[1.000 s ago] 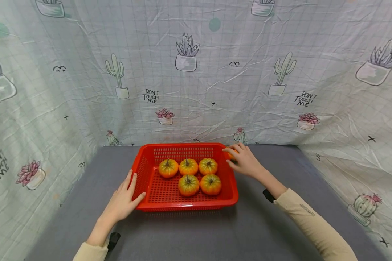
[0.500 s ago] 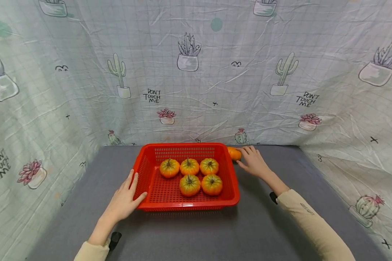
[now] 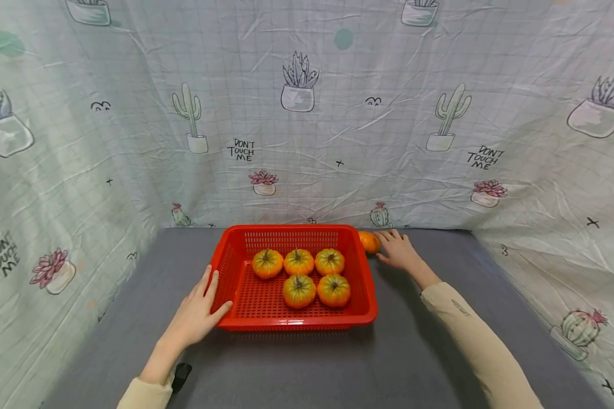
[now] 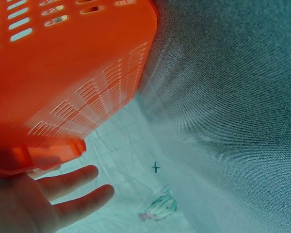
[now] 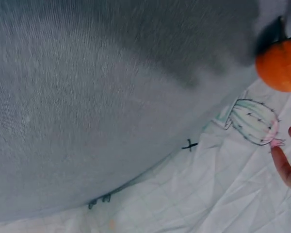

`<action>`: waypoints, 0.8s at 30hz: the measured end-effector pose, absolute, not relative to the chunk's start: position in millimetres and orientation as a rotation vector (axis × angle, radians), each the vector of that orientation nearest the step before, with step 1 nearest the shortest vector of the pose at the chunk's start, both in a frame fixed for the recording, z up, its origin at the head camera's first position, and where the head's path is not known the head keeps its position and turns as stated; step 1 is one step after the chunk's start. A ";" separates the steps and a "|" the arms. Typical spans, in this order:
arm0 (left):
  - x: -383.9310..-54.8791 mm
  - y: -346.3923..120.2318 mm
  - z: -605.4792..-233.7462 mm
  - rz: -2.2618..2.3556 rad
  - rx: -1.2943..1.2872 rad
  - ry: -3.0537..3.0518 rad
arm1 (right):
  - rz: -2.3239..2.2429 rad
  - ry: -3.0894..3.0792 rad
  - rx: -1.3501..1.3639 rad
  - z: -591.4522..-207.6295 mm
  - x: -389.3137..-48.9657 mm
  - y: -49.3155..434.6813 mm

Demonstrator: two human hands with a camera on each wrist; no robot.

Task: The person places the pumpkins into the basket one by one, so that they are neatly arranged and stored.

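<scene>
A red plastic basket stands on the table with several small orange-and-green pumpkins on its floor, stems mostly up. My left hand rests at the basket's near left corner, thumb by the front rim and fingers along the left side. Two of its fingers stretch out straight below the rim in the left wrist view. Outside the basket, by its far right corner, sits another orange pumpkin, its stem showing in the right wrist view. Just right of it my right hand is spread, holding nothing; a gap separates fingers and pumpkin in the right wrist view.
The grey tabletop extends in front of the basket and to both sides. A pale cloth curtain printed with cacti hangs close behind the basket and along the left and right sides.
My right hand has drawn back rightward from the basket's far right corner, uncovering the pumpkin outside it. The left hand stays at the basket. The whole view has shifted slightly.
</scene>
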State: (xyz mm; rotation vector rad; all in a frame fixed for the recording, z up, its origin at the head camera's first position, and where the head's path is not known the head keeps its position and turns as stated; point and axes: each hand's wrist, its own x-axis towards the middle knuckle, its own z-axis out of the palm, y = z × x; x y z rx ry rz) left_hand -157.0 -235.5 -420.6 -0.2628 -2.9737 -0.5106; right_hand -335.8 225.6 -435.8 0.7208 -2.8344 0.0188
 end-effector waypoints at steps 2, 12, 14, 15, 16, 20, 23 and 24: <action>-157.0 -235.7 -420.8 -0.508 -0.264 -2.969 | -0.026 -2.840 0.744 -437.1 -342.3 226.7; -157.4 -235.7 -421.1 -0.501 -0.262 -2.972 | -0.083 -2.942 0.754 -430.4 -361.6 220.4; -157.5 -235.3 -420.9 -0.501 -0.261 -2.971 | -0.116 -2.960 0.753 -428.8 -363.5 217.9; -157.6 -235.0 -420.8 -0.501 -0.262 -2.970 | -0.127 -2.963 0.754 -428.2 -364.5 216.6; -157.7 -234.9 -420.9 -0.501 -0.263 -2.968 | -0.126 -2.969 0.754 -427.8 -365.4 215.2; -157.9 -235.1 -421.6 -0.493 -0.263 -2.969 | -0.122 -3.001 0.772 -429.2 -369.6 209.4; -157.8 -236.0 -422.1 -0.491 -0.262 -2.971 | -0.107 -3.033 0.788 -431.3 -371.2 205.7; -157.8 -236.2 -422.2 -0.494 -0.262 -2.969 | -0.112 -3.039 0.793 -431.9 -371.5 204.7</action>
